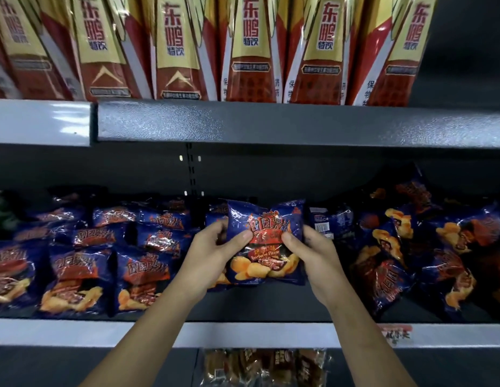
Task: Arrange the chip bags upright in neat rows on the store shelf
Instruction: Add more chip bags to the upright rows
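A dark blue barbecue chip bag (267, 219) stands upright at the middle of the dark shelf (271, 312). My left hand (212, 252) grips its left side, thumb on the front. My right hand (313, 252) grips its right side the same way. To the left, several matching chip bags (142, 275) stand in rows, front faces toward me. To the right, several more bags (405, 247) lie jumbled and tilted in a heap. One bag (325, 222) behind my right hand shows its back with a barcode.
The shelf above (271, 121) carries a row of tall red and gold drink cartons (251, 48). A white price rail (243, 335) runs along the front edge with a tag (395, 333) at the right. Brown snack packs (262, 367) sit below.
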Motion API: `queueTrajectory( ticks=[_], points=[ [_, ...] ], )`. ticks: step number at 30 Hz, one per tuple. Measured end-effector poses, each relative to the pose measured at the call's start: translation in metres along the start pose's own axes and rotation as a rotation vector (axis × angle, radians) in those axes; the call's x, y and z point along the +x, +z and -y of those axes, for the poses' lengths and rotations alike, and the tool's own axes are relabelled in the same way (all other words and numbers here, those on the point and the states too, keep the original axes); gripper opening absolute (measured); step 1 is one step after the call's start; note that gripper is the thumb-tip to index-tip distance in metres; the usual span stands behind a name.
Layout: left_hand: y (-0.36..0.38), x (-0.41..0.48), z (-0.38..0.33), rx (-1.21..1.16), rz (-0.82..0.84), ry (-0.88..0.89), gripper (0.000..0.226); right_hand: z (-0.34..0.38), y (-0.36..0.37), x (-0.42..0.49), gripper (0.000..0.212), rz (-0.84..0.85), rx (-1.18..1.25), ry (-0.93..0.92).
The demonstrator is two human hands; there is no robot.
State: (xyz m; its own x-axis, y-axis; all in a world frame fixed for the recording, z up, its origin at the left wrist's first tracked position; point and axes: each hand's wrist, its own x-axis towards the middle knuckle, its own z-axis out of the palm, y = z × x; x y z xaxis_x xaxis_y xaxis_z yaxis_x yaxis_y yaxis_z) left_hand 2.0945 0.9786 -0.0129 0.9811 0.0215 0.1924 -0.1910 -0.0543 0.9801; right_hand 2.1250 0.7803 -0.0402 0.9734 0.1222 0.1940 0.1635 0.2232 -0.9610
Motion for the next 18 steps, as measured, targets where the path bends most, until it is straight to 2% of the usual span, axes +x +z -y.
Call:
queueTrajectory(
  ticks=[5,9,13,18],
  points=[
    [-0.011,-0.021,0.017,0.014,-0.079,-0.025,0.023,-0.017,0.006,-0.003,0.02,-0.07,-0.025,0.018],
    [-0.022,-0.036,0.037,0.186,-0.202,0.006,0.016,-0.034,0.014,-0.007,0.02,-0.066,-0.041,0.072],
    [-0.029,-0.045,0.05,0.403,-0.322,0.039,0.03,-0.049,0.024,-0.012,0.015,-0.038,-0.046,0.153],
    [-0.038,-0.056,0.061,0.614,-0.382,0.079,0.031,-0.065,0.038,-0.013,0.013,0.008,-0.198,0.15]
  ],
)
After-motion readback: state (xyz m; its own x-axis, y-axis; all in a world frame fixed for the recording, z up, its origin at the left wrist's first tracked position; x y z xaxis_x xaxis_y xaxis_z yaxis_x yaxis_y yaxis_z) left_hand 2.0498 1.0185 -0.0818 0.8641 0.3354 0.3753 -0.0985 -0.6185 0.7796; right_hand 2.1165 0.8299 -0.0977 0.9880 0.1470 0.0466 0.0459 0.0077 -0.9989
